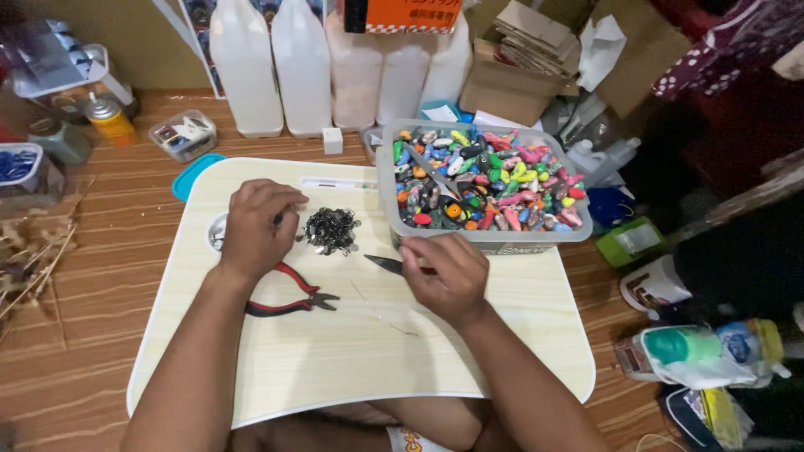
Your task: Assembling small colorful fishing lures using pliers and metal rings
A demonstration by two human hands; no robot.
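Currently both hands are over a pale wood-grain lap table (352,351) with rounded corners, set on a brown plank floor (92,276).

Left hand (255,226): palm down, fingers curled together, fingertips at the left edge of a small heap of dark metal split rings and hooks (331,229). Something dark shows between the fingertips, too small to identify. Can't tell if it's an actual pinch. The heap sits on the table just left of the tub. A round recess (217,232) in the table is partly covered by this hand.

Right hand (445,274): closed around a dark pointed tool, probably pliers (383,264); the tip sticks out to the left, toward the heap, not touching it. Handle is hidden in the fist. The hand is just in front of the tub's near wall.

Red-handled pliers (291,299) lie flat on the table below the left wrist, jaws pointing right, untouched. A thin piece of wire or line (381,316) lies on the table near the right wrist.

Grey plastic tub (385,180) stands on the table's far right part, full of small multicoloured fishing lures (486,180).

Behind: row of white plastic jugs (301,67) against the wall, cardboard boxes (519,75), small clear box (182,134) of bits, yellow spray can (109,121), blue lid (194,174) just off the table's far left corner. Right side floor has bottles and bagged packets (703,351).
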